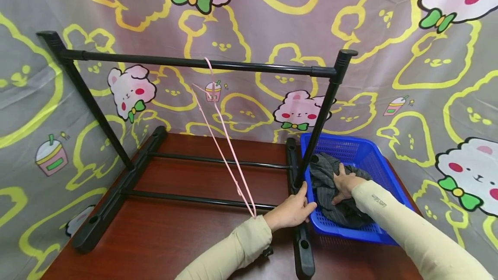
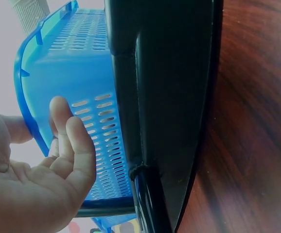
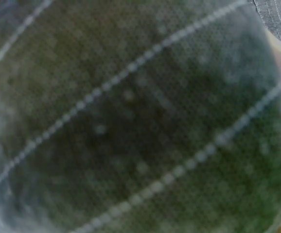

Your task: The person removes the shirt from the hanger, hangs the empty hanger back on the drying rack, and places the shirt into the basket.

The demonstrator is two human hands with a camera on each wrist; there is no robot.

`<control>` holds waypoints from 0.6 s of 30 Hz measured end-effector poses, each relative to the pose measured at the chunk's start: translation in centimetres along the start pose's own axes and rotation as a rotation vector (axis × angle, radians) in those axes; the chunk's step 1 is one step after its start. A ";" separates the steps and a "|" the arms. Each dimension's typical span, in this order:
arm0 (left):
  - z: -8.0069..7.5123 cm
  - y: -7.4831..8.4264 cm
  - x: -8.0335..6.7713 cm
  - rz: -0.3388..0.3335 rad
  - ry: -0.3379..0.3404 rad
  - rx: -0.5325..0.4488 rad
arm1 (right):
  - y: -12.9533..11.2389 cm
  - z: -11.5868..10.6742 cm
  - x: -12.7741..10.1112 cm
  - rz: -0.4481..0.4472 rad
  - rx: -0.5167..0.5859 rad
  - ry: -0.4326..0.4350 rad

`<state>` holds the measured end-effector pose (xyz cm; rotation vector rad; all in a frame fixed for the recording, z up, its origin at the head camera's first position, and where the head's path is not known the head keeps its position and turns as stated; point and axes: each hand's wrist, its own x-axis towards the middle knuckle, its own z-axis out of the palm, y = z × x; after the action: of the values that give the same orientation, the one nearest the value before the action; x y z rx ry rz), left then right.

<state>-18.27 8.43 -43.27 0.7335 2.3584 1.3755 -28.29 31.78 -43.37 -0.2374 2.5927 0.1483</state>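
A blue plastic basket (image 1: 383,163) stands on the table at the right, with a dark grey garment with pale stripes (image 1: 324,176) bunched inside it. My left hand (image 1: 289,213) holds the basket's near left rim; in the left wrist view its thumb is at the rim and its curled fingers (image 2: 82,145) are against the perforated outer wall. Down in the basket, my right hand (image 1: 346,185) rests on the garment with fingers spread; some fingertips are hard to make out. Striped cloth (image 3: 131,121) fills most of the right wrist view, hiding nearly all of that hand.
A black rack (image 1: 202,63) spans the table (image 1: 186,237), one foot (image 1: 303,249) beside the basket. From its top bar a thin pink cord loop (image 1: 229,141) hangs down towards my left sleeve. Behind, a patterned curtain (image 1: 249,25) covers the background.
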 end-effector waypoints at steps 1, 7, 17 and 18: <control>0.1 0.0 0.1 0.004 0.002 0.000 | 0.1 0.1 -0.1 -0.003 0.003 0.002; 0.0 -0.2 0.5 0.017 0.018 0.048 | 1.0 0.1 -0.9 -0.017 0.018 0.043; -3.1 1.0 0.8 -0.092 0.088 0.278 | -0.1 -0.9 -3.2 -0.044 0.064 0.139; -3.6 1.2 0.7 -0.097 0.102 0.317 | -0.4 -1.1 -3.5 -0.051 0.072 0.157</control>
<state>-20.37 6.75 -40.47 0.6316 2.6905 1.0349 -25.79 31.76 -40.70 -0.2997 2.7387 0.0189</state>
